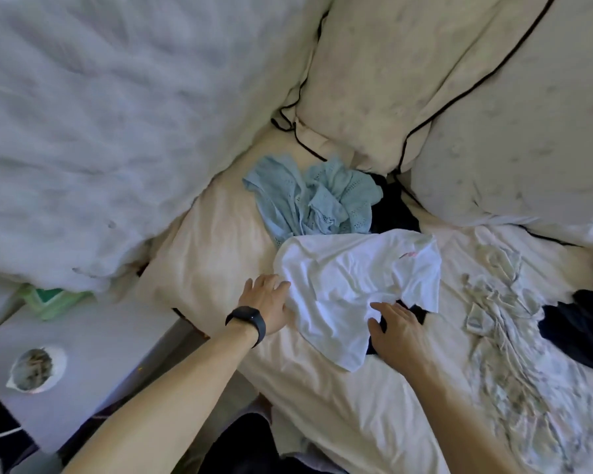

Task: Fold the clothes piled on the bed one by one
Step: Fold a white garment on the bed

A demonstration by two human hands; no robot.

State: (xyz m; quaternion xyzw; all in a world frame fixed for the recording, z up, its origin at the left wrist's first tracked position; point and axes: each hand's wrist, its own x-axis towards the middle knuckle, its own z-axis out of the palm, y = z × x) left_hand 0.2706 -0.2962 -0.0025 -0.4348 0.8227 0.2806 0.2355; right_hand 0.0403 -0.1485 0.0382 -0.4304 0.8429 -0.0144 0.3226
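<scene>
A white t-shirt [350,278] with a small pink mark lies crumpled on the cream bed sheet [206,254]. My left hand [266,301], with a black watch on the wrist, rests flat at the shirt's left edge, fingers spread. My right hand [396,331] lies open on the shirt's lower right part, over a black garment [415,311] that peeks out beneath. A light blue knitted top [308,200] is bunched just behind the white shirt. Another dark garment [394,203] lies behind it by the pillows.
Two cream pillows with black piping [374,80] stand at the back. A white duvet [83,114] fills the left. A floral cloth [493,302] and a dark garment [582,330] lie to the right. A bedside table [93,364] with a bowl [35,369] stands at lower left.
</scene>
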